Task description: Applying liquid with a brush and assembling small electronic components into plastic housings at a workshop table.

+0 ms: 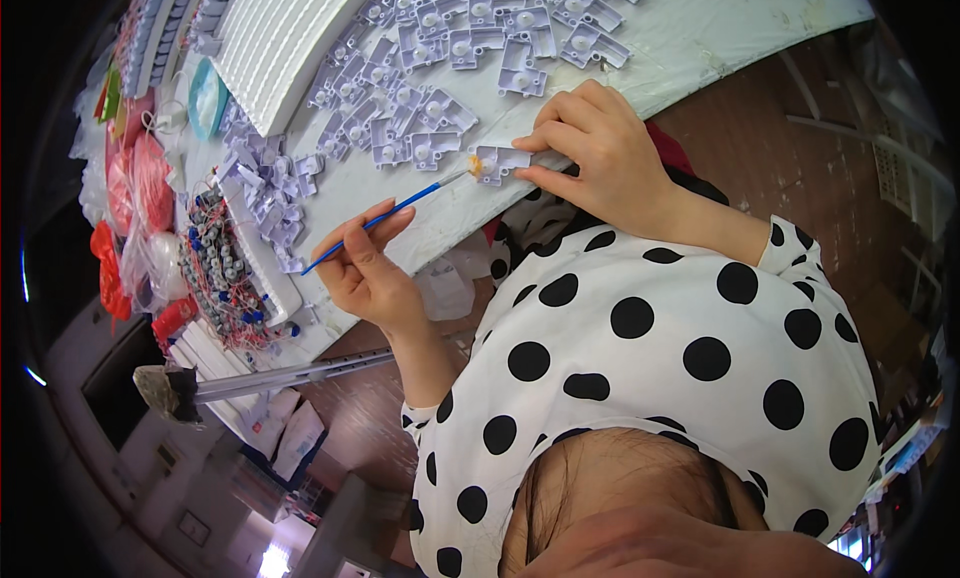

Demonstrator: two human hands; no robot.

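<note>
A slim blue-handled brush [425, 194] is pinched between the thumb and fingers of my left hand [372, 270]. Its orange-yellow bristle tip meets the left side of a small white plastic housing [503, 165]. The thumb and fingers of my right hand [603, 150] grip that housing by its right end, near the table's front edge. Just beyond, many similar white housings [432, 110] lie spread over the table, most with a round knob in the middle.
A ribbed white panel [285, 43] lies at the back left. Left of my left hand are small white parts [265, 183], a white tray [262, 253], and a tangle of wired components [222, 263]. Pink plastic bags [152, 183] and a blue-rimmed bowl [207, 100] stand farther left.
</note>
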